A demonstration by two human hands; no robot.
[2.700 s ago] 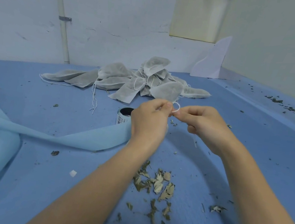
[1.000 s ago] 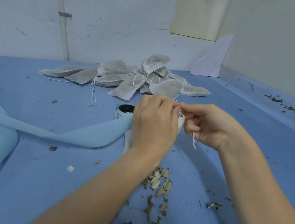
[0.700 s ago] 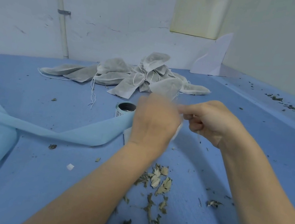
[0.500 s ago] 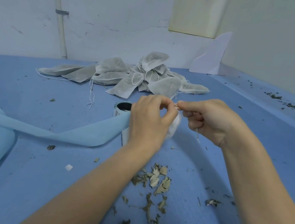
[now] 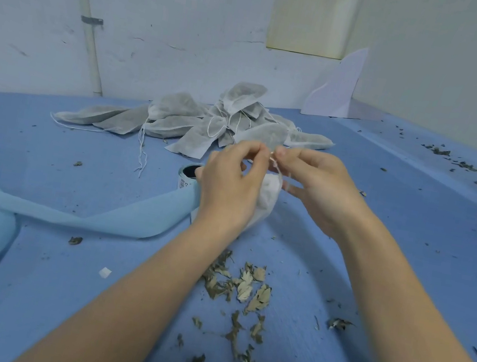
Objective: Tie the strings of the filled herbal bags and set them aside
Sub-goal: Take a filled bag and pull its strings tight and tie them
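Your left hand (image 5: 230,185) and right hand (image 5: 320,191) each pinch the string (image 5: 275,163) above the white bag (image 5: 268,200).

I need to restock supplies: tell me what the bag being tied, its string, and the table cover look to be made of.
Bag: likely thin non-woven fabric, matte white, soft and crumpled.
String: thin white cord, probably cotton, limp between the pinching left hand and right hand.
Table cover: blue non-woven sheet by its fuzzy matte surface; the exact fibre cannot be told.
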